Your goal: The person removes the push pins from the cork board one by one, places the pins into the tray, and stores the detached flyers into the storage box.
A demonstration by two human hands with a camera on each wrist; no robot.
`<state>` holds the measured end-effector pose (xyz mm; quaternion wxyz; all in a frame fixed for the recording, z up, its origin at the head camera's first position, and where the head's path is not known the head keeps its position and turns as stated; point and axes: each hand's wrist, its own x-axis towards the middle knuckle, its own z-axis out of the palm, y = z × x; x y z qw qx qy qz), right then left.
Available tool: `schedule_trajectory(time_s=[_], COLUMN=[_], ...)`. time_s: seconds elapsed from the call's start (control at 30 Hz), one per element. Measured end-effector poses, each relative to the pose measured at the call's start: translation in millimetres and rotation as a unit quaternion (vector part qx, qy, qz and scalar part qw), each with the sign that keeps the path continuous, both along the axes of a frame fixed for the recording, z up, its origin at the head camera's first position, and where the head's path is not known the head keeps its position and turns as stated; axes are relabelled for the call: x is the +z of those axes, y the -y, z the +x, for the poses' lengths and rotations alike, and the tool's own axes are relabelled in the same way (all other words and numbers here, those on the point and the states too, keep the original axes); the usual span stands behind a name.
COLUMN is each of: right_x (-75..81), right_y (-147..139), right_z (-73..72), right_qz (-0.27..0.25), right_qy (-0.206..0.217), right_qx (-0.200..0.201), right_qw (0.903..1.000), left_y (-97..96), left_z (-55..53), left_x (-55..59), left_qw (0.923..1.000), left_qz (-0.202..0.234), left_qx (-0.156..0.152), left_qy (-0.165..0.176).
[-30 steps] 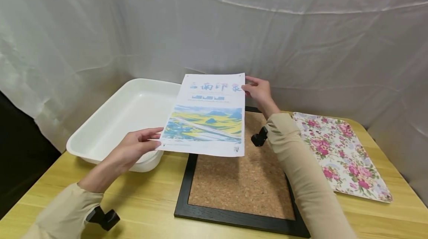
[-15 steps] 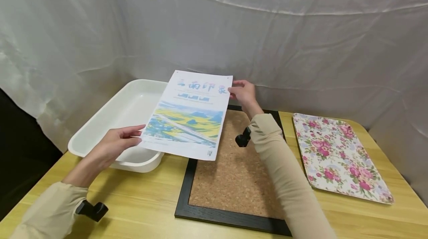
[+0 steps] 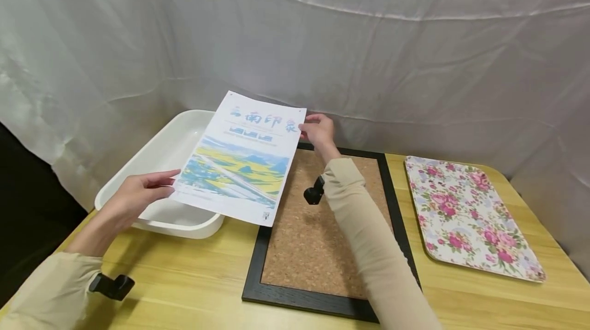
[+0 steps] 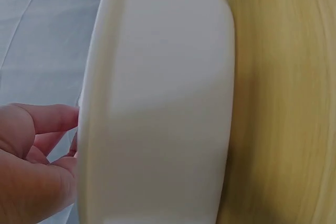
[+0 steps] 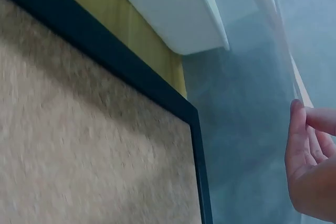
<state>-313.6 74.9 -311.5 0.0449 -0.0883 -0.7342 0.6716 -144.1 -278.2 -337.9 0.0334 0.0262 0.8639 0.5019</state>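
A printed poster sheet (image 3: 244, 161) with blue lettering and a yellow-blue landscape is held in the air, tilted. Its left lower edge is pinched by my left hand (image 3: 133, 194), above the white basin (image 3: 133, 168). My right hand (image 3: 320, 132) pinches the sheet's upper right edge, over the far end of a cork board (image 3: 318, 248) in a black frame. Thumb and fingertips of the right hand (image 5: 315, 156) meet on the thin sheet edge in the right wrist view. In the left wrist view the basin wall (image 4: 163, 98) hides the left fingertips.
A tray (image 3: 472, 217) with a pink flower pattern lies right of the board on the wooden table (image 3: 184, 279). Grey cloth (image 3: 322, 33) hangs behind the table. The basin stands at the back left, partly covered by the sheet.
Both hands have moved left with the poster sheet, away from the cork board and further over the basin. The sheet has turned clockwise; more of the board is uncovered.
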Motion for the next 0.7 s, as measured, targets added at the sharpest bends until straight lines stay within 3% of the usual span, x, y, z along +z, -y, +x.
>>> schedule_trajectory(time_s=[0.17, 0.3, 0.5, 0.7], right_x=[-1.2, 0.2, 1.6, -0.3], right_y=[10.1, 20.9, 42.3, 60.5], right_z=[-2.1, -4.3, -4.8, 1.3], right_qz=[-0.011, -0.018, -0.008, -0.005], right_qy=[-0.001, -0.006, -0.002, -0.027], right_qx=[-0.005, -0.008, 0.0, -0.001], right_qw=[0.9999, 0.9998, 1.0, 0.9996], left_y=[8.9, 16.9, 30.0, 40.9], left_z=[-2.7, -5.0, -2.4, 0.2], left_x=[4.1, 8.8, 12.1, 8.4], left_qw=[0.9996, 0.9996, 0.9976, 0.9951], left_qz=[0.019, -0.001, -0.041, -0.026], left_qx=[0.004, 0.015, 0.054, 0.093], left_qy=[-0.019, -0.026, -0.016, -0.023])
